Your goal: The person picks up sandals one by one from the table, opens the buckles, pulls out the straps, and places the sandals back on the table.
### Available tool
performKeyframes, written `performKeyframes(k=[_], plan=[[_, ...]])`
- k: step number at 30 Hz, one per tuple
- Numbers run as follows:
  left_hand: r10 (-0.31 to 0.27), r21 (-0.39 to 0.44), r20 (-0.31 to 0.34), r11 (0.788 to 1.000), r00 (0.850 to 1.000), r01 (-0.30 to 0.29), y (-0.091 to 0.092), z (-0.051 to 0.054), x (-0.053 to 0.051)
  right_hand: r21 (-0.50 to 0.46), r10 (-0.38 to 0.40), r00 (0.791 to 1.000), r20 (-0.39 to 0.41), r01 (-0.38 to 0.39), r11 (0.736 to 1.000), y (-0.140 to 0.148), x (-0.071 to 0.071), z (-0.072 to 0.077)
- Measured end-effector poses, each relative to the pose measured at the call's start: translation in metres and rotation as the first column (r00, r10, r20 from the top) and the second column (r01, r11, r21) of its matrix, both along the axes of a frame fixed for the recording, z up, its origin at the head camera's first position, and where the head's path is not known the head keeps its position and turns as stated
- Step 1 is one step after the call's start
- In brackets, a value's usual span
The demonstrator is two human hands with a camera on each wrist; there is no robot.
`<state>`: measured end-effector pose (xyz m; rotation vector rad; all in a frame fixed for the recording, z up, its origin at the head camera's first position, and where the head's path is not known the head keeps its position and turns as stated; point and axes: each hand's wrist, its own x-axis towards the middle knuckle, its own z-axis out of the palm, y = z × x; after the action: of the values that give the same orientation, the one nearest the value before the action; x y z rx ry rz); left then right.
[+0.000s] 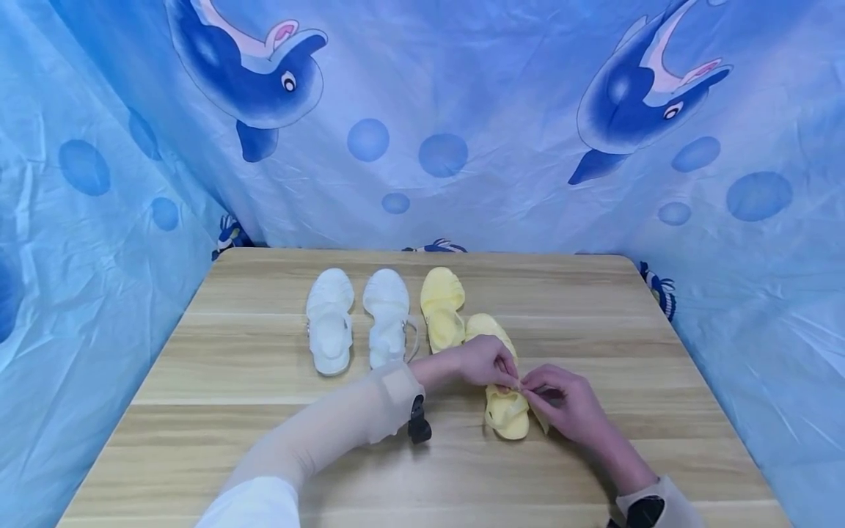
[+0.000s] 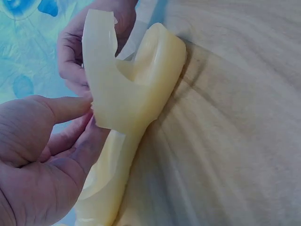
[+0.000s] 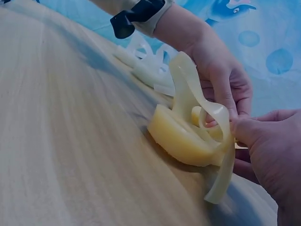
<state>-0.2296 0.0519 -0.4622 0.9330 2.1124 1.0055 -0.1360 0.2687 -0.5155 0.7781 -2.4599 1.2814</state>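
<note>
A yellow sandal (image 1: 507,419) lies on the table with its toe pointing away. Both hands meet over its right side, at the ankle strap. My left hand (image 1: 485,361) reaches across the sandal and pinches the strap between thumb and fingers. From the right, my right hand (image 1: 569,402) pinches the strap (image 3: 225,123) close to the left fingertips. The strap's loose end (image 3: 217,190) hangs down beside the sole in the right wrist view. Fingers hide the spot where the strap is gripped, so any buckle there cannot be made out.
Another yellow sandal (image 1: 442,297) lies just left of the handled one, farther back. Two white sandals (image 1: 330,323) stand in the row to its left, the nearer one (image 1: 387,315) with its strap sticking out. Blue dolphin-print cloth (image 1: 515,205) surrounds the wooden table (image 1: 231,352).
</note>
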Motion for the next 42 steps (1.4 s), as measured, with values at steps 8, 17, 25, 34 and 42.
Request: performKeyframes(k=[8, 17, 25, 34, 42], plan=[[-0.064, 0.059, -0.089, 0.996, 0.994, 0.070, 0.002, -0.003, 0.001, -0.011, -0.062, 0.998, -0.012, 0.062, 0.998, -0.001, 0.004, -0.005], [-0.029, 0.095, -0.113, 0.995, 0.993, 0.040, -0.003, -0.009, 0.002, -0.008, -0.050, 0.995, -0.081, 0.050, 0.999, -0.003, 0.006, -0.008], [0.055, 0.143, -0.029, 0.989, 0.998, -0.050, -0.005, -0.012, 0.005, -0.023, -0.029, 0.992, -0.123, 0.026, 0.999, 0.001, 0.006, -0.010], [-0.003, 0.119, -0.095, 0.993, 0.995, 0.014, -0.001, -0.009, 0.004, -0.003, -0.052, 0.993, -0.110, 0.052, 0.999, -0.001, 0.006, -0.012], [0.021, 0.117, -0.140, 0.993, 0.990, -0.004, -0.007, -0.012, 0.004, 0.025, -0.057, 0.992, -0.112, 0.060, 0.998, -0.002, 0.004, -0.013]])
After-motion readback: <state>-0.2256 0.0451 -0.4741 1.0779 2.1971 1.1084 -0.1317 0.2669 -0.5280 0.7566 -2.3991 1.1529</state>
